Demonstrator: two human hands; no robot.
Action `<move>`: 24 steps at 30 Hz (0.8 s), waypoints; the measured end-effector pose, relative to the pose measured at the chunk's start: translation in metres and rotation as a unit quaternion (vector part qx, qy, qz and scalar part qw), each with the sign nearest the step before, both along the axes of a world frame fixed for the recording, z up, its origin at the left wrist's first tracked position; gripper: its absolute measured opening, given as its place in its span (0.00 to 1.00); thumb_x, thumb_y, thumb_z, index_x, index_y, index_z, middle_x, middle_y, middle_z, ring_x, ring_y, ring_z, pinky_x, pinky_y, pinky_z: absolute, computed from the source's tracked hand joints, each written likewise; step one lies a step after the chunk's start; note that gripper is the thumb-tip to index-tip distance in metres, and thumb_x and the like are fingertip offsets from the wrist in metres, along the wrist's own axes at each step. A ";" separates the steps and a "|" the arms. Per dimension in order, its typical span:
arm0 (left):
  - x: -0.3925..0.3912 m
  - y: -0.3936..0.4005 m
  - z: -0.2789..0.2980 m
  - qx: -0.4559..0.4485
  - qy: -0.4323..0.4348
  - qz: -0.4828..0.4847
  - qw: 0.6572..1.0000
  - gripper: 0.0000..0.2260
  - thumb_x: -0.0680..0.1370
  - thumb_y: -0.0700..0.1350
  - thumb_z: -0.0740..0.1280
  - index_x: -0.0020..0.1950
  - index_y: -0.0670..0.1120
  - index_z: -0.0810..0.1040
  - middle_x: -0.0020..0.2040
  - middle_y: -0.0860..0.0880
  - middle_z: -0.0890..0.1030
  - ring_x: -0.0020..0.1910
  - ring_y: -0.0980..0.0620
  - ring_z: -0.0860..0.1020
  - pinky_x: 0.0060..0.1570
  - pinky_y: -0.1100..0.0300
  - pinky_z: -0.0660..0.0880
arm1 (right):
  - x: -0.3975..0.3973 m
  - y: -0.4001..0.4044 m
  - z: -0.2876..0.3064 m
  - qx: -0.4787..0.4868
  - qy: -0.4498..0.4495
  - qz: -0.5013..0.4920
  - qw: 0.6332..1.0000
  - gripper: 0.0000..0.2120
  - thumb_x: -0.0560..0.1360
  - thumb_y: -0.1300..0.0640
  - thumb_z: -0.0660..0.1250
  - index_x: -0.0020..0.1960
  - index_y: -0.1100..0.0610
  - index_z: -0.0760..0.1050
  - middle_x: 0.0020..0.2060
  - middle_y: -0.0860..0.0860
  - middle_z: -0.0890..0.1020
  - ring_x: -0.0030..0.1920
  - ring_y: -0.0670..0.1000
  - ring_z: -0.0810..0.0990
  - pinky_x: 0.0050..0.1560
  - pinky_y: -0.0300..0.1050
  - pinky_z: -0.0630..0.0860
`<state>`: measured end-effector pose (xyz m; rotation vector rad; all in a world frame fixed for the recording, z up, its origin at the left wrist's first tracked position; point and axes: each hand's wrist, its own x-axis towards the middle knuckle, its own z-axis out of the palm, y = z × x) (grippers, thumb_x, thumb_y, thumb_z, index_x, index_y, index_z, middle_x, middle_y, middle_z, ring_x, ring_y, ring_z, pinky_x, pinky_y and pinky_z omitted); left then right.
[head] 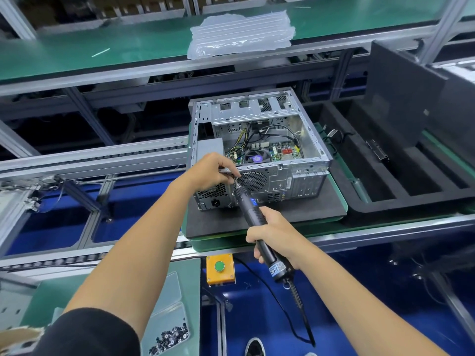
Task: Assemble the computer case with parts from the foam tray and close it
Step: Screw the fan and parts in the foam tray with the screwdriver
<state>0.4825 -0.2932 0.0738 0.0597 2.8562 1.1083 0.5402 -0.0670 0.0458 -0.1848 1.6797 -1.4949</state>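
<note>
Factory conveyor rails of grey aluminium run across a blue floor, and on them a black foam pad [270, 214] carries the computer case [259, 150], bare silver steel with its side open (motherboard, fan and wiring showing). Right hand [272, 235] grips a black electric screwdriver [257, 227], its label too small to read. Left hand [213, 170] fingers pinch at the bit tip against the case's perforated rear. Beside it sits the black foam tray [401, 186].

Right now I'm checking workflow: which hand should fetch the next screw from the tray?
Left. The right hand grips the electric screwdriver, while the screw tray lies on the person's left side, below the left hand.
</note>
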 end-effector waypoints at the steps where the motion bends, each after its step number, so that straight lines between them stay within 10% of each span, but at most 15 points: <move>1: 0.000 0.000 -0.004 0.000 0.012 0.012 1.000 0.16 0.71 0.30 0.71 0.39 0.53 0.83 0.41 0.52 0.83 0.39 0.64 0.80 0.45 0.65 0.78 | 0.000 0.001 0.000 -0.001 -0.001 0.000 1.000 0.21 0.69 0.65 0.68 0.58 0.51 0.68 0.37 0.59 0.74 0.27 0.54 0.76 0.28 0.45 0.75; 5: 0.002 0.001 -0.010 -0.011 0.030 0.031 0.999 0.23 0.71 0.25 0.63 0.35 0.54 0.81 0.36 0.49 0.83 0.37 0.57 0.82 0.51 0.50 0.79 | -0.002 0.003 0.002 -0.013 -0.008 -0.006 1.000 0.18 0.70 0.66 0.67 0.53 0.49 0.68 0.39 0.59 0.74 0.27 0.54 0.76 0.28 0.45 0.75; 24: 0.003 0.000 -0.002 -0.049 0.019 -0.007 0.999 0.14 0.72 0.28 0.66 0.45 0.45 0.85 0.58 0.42 0.79 0.62 0.49 0.74 0.57 0.60 0.68 | -0.006 0.011 0.008 -0.017 -0.017 0.028 0.999 0.24 0.72 0.68 0.65 0.65 0.57 0.65 0.37 0.56 0.74 0.27 0.53 0.76 0.27 0.43 0.75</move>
